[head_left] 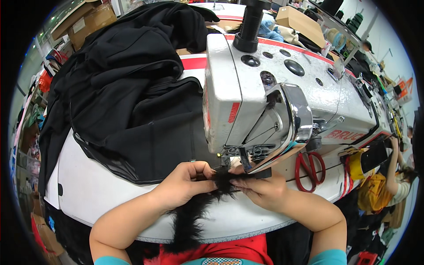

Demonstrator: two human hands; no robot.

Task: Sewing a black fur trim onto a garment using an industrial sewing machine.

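Left hand (187,183) and right hand (265,188) pinch the black fur strip (187,223) just before the sewing machine (225,84), seemingly to steady its edge. Fur partly hides the exact fingertip grip.

Red scissors (312,174), brown cardboard box (300,26)

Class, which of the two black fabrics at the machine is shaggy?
The narrow strip in the left hand and right hand; the wide cloth left of the machine is smooth.
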